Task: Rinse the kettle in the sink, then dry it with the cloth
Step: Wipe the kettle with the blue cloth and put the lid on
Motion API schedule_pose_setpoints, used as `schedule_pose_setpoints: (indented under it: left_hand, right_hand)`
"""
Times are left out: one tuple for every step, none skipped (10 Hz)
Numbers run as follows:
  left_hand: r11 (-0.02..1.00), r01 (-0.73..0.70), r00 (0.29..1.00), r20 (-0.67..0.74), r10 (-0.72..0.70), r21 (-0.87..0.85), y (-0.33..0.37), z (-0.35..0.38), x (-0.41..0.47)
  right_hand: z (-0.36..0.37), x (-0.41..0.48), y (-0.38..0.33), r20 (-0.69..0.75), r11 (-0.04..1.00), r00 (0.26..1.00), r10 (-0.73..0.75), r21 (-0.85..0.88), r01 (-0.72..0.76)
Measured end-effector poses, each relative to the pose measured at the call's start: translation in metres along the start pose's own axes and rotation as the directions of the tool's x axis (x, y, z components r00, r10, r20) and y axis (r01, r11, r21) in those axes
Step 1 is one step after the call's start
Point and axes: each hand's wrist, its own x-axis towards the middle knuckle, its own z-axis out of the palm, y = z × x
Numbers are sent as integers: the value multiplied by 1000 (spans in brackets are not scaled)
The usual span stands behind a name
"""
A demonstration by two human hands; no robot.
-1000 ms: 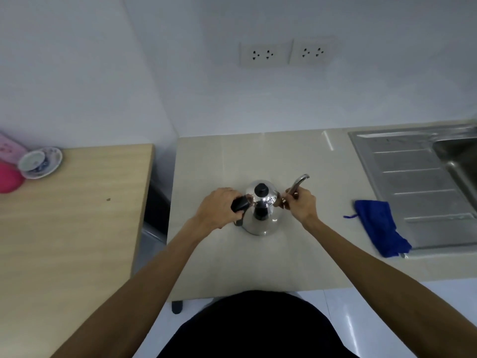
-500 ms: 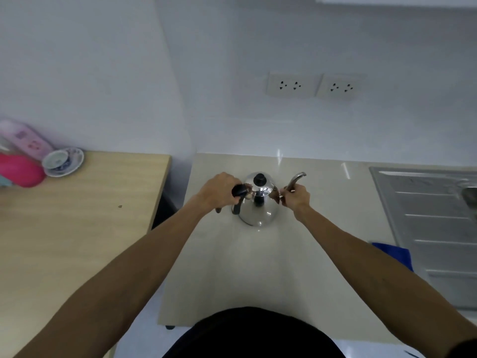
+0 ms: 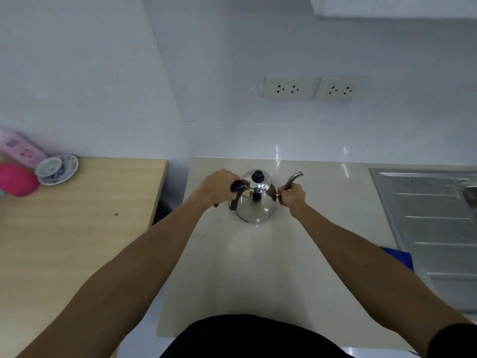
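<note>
A shiny steel kettle point(image 3: 256, 205) with a black lid knob stands on the pale counter point(image 3: 258, 267), near the back wall. My left hand point(image 3: 215, 188) is closed around its black handle on the left side. My right hand point(image 3: 293, 196) grips the curved steel spout on the right. The blue cloth point(image 3: 401, 255) lies on the counter to the right, mostly hidden behind my right forearm. The steel sink unit point(image 3: 433, 228) is at the far right; only its ribbed drainboard and a sliver of the basin show.
A wooden table point(image 3: 64, 241) stands to the left across a narrow gap. On its far corner sit a pink bowl point(image 3: 16, 179), a small cup on a saucer point(image 3: 56, 167) and a pink packet. Two wall sockets point(image 3: 309, 87) are above the counter.
The view has tilted up and shifted left, so the sink and cloth slid toward the right edge. Both hands stay on the kettle, which has not visibly left the counter.
</note>
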Motion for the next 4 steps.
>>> schedule_pose_setpoints:
  left_hand:
    - [1000,-14,999,-31,13,-18,1,4,-1]
    - [999,24,999,-41,-26,-41,3,4,-5]
    - [997,56,998,-28,-58,-46,0,7,-12]
    - [998,63,997,-44,-64,-31,3,9,-30]
  right_hand:
    - [0,0,1,9,1000,1000,-8,-7,8]
    - [-7,-3,3,36,995,999,-30,-96,33]
    - [-23,-16,11,150,944,984,-94,-302,136]
    - [-45,-30,24,236,775,958,-163,-571,273]
